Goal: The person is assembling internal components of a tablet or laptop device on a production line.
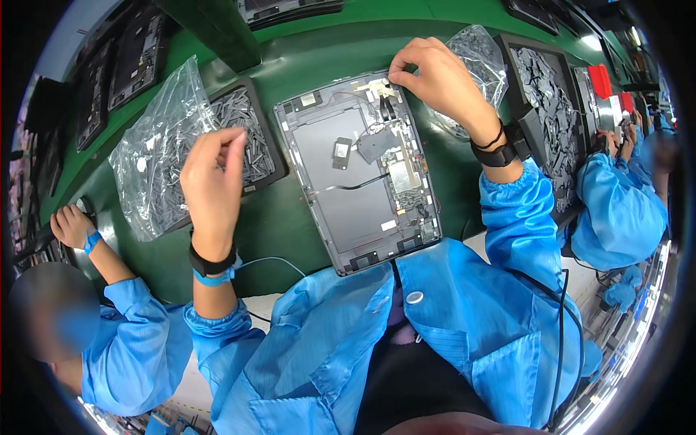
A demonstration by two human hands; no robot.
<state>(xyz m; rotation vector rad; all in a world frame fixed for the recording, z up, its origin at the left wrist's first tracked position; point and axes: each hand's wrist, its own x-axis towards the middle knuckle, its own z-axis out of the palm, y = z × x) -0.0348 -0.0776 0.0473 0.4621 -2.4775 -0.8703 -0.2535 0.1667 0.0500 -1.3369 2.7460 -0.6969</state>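
Note:
An opened tablet housing [337,217] lies in front of me, its circuit board, ribbon cables and a loose dark square piece [341,153] showing inside. At its far right corner my right hand [438,80] is closed in a pinch, thumb and forefinger together; what they hold, if anything, is too small to make out. To the left, my left hand [210,185] is raised over a black tray [272,138] of small dark grey strips [250,112]. Its thumb and forefinger are pressed close, and I cannot see what is between them.
A clear plastic bag [156,159] of small dark parts overlaps the left tray. On the right are another clear bag [478,61] and a large tray [573,174] of dark pieces. A green post [217,32] stands behind. Co-workers in blue sit at both sides, one hand [71,225] at far left.

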